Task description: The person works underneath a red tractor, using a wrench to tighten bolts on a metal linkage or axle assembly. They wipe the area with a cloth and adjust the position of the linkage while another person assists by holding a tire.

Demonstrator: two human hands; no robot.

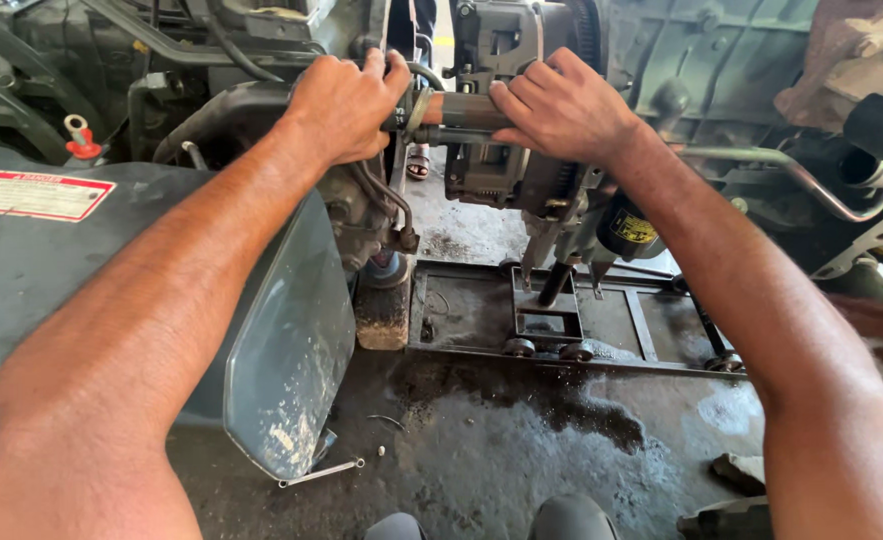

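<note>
I see my left hand (346, 105) wrapped tight around the left end of a short horizontal shaft (461, 112) — fingers curled over the top, knuckles toward me. My right hand (561, 105) clamps the same shaft from the other side, fingers laid along it and thumb underneath. The shaft sits high in the view, running between the dark engine block (241, 110) on the left and the grey gearbox housing (521, 60) just behind it. Below, a metal trolley frame (581, 330) rests on the oil-stained concrete floor (501, 450) — a grey curved panel (291, 340) stands beside my left forearm.
</note>
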